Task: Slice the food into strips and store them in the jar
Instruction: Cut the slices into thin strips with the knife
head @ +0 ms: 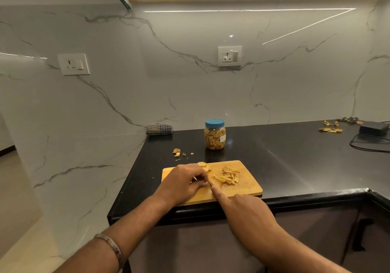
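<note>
A wooden cutting board [249, 185] lies at the front edge of the black counter. On it is a pile of yellow strips [228, 176], and an uncut yellow chunk [203, 164] sits at its far edge. My left hand [181, 183] is on the board with fingers curled down, pinching a small food piece that is mostly hidden. My right hand [247, 211] grips a knife with the index finger stretched along it; only a dark sliver of blade [210, 183] shows, between the two hands. A clear jar [214, 137] with a blue lid, filled with strips, stands behind the board.
Food scraps [177, 152] lie left of the jar and more scraps [330, 129] at the far right. A folded checked cloth [159, 129] sits against the wall. A black box [373, 128] with a cable lies at the right. The counter drops off on the left.
</note>
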